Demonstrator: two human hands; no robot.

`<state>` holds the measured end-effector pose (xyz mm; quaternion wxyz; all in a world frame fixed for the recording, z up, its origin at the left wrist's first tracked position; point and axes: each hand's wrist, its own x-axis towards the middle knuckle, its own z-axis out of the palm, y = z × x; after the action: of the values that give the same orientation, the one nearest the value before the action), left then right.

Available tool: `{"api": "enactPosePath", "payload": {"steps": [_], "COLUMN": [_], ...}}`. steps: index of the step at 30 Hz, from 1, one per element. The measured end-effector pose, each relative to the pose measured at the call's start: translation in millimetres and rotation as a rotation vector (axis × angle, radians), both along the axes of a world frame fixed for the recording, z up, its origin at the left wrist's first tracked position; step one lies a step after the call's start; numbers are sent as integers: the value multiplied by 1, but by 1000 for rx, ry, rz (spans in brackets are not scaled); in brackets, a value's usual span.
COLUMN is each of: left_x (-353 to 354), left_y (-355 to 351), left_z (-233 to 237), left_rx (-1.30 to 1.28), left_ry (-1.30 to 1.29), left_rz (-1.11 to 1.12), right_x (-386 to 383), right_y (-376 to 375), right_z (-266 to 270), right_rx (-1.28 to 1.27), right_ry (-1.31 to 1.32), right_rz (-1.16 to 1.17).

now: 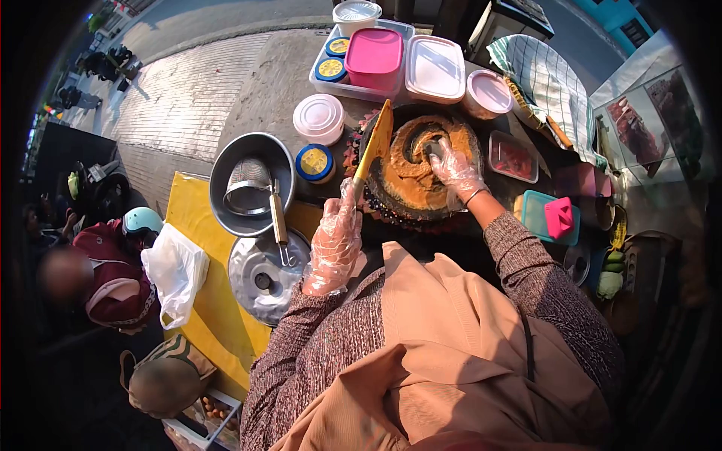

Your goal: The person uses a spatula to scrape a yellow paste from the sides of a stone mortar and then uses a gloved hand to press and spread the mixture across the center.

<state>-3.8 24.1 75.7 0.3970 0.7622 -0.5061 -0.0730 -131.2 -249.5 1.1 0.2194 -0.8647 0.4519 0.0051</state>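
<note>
A large round dark mortar (470,135) holds a thick brown-orange paste (414,177). My right hand (455,171), in a clear plastic glove, reaches into the paste with its fingers wrapped round a dark pestle (434,149), whose lower part is hidden. On the mortar's left side, my left hand (336,237), also gloved in clear plastic, grips the handle of a yellow spatula (374,150). The spatula points up and away, its blade smeared with paste, over the mortar's left edge.
Left of the mortar are a metal pot (226,161) with a strainer (248,184), a metal lid (263,282) and a white plastic bag (177,270). Lidded tubs (435,68) stand behind. A red-filled container (513,158) is at right. People (105,278) are at far left.
</note>
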Motion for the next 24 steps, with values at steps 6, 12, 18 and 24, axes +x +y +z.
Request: {"api": "enactPosePath", "payload": {"steps": [6,12,18,24], "left_x": [-2,-3,-13,-20], "left_y": [2,4,6,11], "left_z": [0,-13,-22,-40], "left_rx": [61,111,238,185], "left_ry": [4,6,-76,-66], "left_rz": [32,34,35,23], "right_x": [64,5,12,-23], "right_y": [-4,64,-30,75], "right_z": [9,5,3,17], "right_rx": [49,-190,120,-9], "right_ry": [-137,-142,-64,-67], "right_rz": [103,367,-33,120]}}
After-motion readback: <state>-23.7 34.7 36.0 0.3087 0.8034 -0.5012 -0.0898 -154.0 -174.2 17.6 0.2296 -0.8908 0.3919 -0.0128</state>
